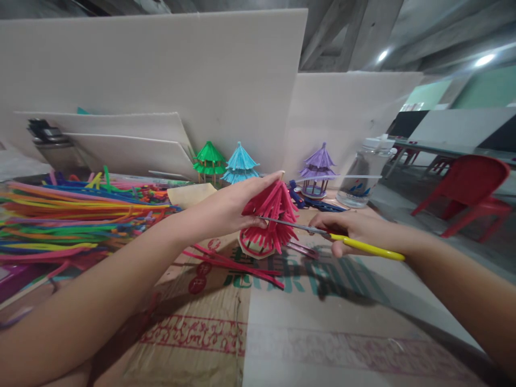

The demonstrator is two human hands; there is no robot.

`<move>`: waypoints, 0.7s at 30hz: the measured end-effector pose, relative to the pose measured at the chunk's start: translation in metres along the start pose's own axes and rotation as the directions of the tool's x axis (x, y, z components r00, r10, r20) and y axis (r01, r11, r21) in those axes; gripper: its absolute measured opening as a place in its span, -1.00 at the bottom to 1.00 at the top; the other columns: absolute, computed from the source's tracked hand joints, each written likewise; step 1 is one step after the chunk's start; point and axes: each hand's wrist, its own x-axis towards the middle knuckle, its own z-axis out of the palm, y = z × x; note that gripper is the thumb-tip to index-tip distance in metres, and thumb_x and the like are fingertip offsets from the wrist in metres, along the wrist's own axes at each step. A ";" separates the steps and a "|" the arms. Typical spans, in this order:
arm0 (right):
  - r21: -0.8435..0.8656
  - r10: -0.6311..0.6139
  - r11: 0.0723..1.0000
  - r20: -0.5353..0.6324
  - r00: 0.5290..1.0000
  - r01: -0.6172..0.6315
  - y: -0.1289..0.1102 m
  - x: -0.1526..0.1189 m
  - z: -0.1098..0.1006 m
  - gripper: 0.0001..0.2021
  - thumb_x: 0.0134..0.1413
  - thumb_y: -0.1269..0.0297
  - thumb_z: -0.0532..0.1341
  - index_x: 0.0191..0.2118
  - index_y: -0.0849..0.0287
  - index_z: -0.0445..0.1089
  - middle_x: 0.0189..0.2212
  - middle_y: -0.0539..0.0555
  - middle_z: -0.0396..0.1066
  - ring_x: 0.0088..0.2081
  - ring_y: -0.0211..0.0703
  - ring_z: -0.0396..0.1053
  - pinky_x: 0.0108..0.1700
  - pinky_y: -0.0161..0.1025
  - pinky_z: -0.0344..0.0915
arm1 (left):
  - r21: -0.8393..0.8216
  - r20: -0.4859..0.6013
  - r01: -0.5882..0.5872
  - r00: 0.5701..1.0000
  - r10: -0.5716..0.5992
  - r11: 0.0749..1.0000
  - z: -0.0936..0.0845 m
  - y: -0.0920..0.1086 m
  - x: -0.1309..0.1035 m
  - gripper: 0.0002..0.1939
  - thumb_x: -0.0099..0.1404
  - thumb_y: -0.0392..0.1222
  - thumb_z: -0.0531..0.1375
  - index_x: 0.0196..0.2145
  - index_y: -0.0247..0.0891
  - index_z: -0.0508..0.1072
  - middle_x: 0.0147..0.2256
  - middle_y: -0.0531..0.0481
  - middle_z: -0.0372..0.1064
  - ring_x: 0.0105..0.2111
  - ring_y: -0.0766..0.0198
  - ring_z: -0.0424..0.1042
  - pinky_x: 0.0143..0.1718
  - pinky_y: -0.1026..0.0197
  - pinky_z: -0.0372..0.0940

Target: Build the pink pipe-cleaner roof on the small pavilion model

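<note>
A red model pavilion (278, 215), its tiered roof made of fuzzy pipe-cleaner strips, stands tilted near the middle of the table. My left hand (245, 201) is closed around the left side of its roof, thumb beneath and fingers partly hidden behind. From the right, my right hand (342, 228) grips a tool with a yellow handle (366, 247) and a long, thin metal front (296, 224). The metal tip reaches across the red strips beside my left thumb. Under the pavilion, loose red pipe cleaners (245, 266) lie on the printed cardboard (193, 328).
Green (209, 158), blue (240, 164) and purple (320, 164) model pavilions stand behind. Bundles of coloured pipe cleaners (80, 215) fill the left side. At the right back is a clear bottle (357, 180); beyond the table stands a red chair (470, 188).
</note>
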 end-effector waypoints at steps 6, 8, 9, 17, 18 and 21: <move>0.015 0.018 1.000 0.020 1.000 -0.018 -0.004 0.001 0.000 -0.46 0.08 -0.29 0.22 -0.13 0.11 0.46 -0.37 0.00 0.38 -0.41 -0.18 0.23 -0.37 -0.30 0.08 | -0.007 0.001 0.005 1.000 -0.005 1.000 0.001 0.000 0.000 -0.11 0.30 -0.10 0.27 0.43 -0.03 -0.10 0.38 -0.10 0.07 0.31 0.02 0.20 0.30 0.04 0.18; 0.040 0.011 0.999 0.024 1.000 -0.012 -0.006 0.001 0.000 -0.47 0.07 -0.29 0.22 -0.15 0.11 0.46 -0.31 0.02 0.41 -0.35 -0.15 0.26 -0.34 -0.29 0.11 | -0.006 -0.002 0.004 1.000 -0.004 1.000 0.001 0.000 0.001 -0.11 0.30 -0.09 0.28 0.43 -0.03 -0.09 0.37 -0.10 0.07 0.31 0.02 0.20 0.30 0.04 0.18; 0.047 0.011 0.999 0.026 1.000 -0.013 -0.007 0.001 0.000 -0.48 0.07 -0.29 0.22 -0.16 0.10 0.45 -0.28 0.03 0.41 -0.33 -0.13 0.28 -0.33 -0.29 0.12 | -0.005 -0.002 0.005 1.000 -0.005 1.000 0.001 0.000 0.001 -0.11 0.30 -0.09 0.28 0.43 -0.04 -0.09 0.37 -0.10 0.07 0.31 0.02 0.20 0.30 0.05 0.18; -0.088 0.090 0.992 -0.031 0.995 -0.092 -0.017 0.002 0.001 -0.57 0.03 -0.24 0.28 -0.28 0.05 0.47 -0.53 -0.07 0.30 -0.47 -0.18 0.21 -0.39 -0.28 0.08 | 0.007 0.002 0.026 1.000 -0.026 1.000 -0.001 0.002 0.001 -0.12 0.30 -0.12 0.26 0.43 -0.07 -0.09 0.38 -0.11 0.05 0.31 0.03 0.19 0.31 0.06 0.16; -0.098 0.097 0.990 -0.044 0.994 -0.101 -0.018 0.002 0.001 -0.58 0.02 -0.24 0.28 -0.29 0.05 0.47 -0.52 -0.06 0.32 -0.46 -0.17 0.21 -0.39 -0.27 0.09 | 0.005 0.003 0.028 1.000 -0.028 1.000 -0.001 0.002 0.001 -0.12 0.30 -0.11 0.26 0.43 -0.06 -0.09 0.39 -0.11 0.04 0.31 0.03 0.19 0.31 0.05 0.16; -0.092 0.110 0.989 -0.050 0.993 -0.114 -0.020 0.004 0.001 -0.58 0.05 -0.23 0.26 -0.30 0.07 0.47 -0.39 -0.01 0.43 -0.38 -0.12 0.29 -0.34 -0.25 0.13 | -0.017 0.002 0.029 1.000 -0.029 0.999 0.001 -0.001 0.001 -0.13 0.32 -0.10 0.24 0.44 -0.06 -0.12 0.38 -0.10 0.05 0.30 0.05 0.21 0.30 0.06 0.18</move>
